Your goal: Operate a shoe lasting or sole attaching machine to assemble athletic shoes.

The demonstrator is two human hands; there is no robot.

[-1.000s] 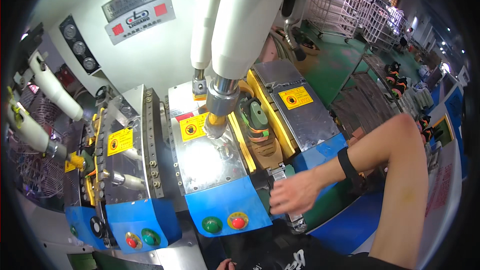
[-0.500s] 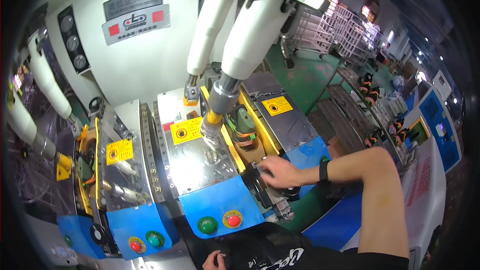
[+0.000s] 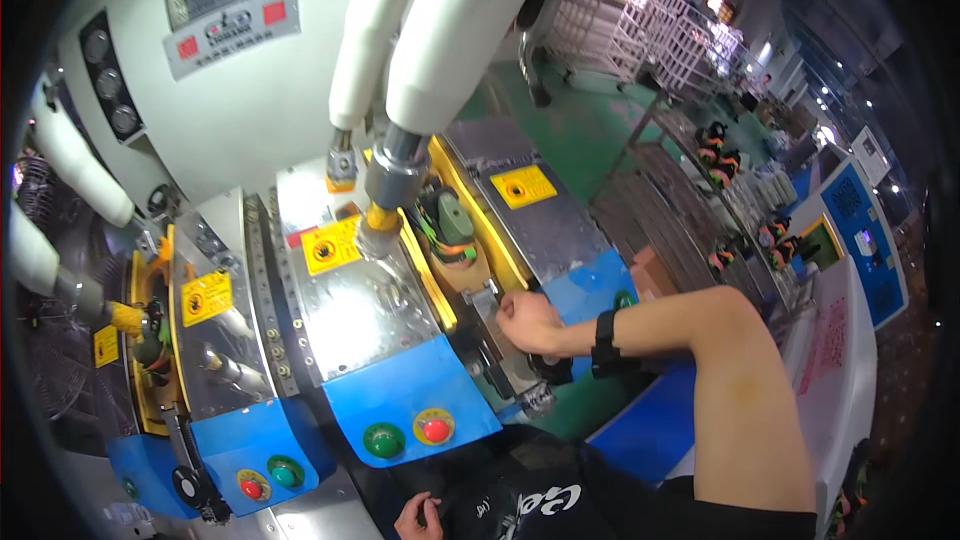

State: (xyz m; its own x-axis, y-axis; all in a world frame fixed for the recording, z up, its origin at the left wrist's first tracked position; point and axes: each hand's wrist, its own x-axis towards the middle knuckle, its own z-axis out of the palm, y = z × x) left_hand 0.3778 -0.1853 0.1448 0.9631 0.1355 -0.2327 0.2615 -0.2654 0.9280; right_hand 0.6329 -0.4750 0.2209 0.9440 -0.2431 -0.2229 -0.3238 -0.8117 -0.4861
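My right hand (image 3: 530,323), with a black band on its wrist, is curled closed at the metal and black clamp mechanism (image 3: 490,335) at the front of the right press station. Whatever its fingers hold is hidden. Just beyond it, a dark green and black shoe (image 3: 450,220) with orange trim sits between two yellow side plates (image 3: 482,215), a tan piece (image 3: 466,273) at its near end. Low in the picture, in front of my black shirt, my left hand (image 3: 418,518) has its fingers loosely curled, with nothing visible in them.
A green button (image 3: 384,440) and a red button (image 3: 436,428) sit on the blue front panel. White press arms (image 3: 440,60) hang above the station. Another station on the left holds a similar shoe (image 3: 152,340). Rack shelves (image 3: 650,200) with shoes stand right.
The view has shifted, so the machine appears farther left. My right hand, fingers extended over the clamp before, is now more tightly curled there. The left hand stays low.
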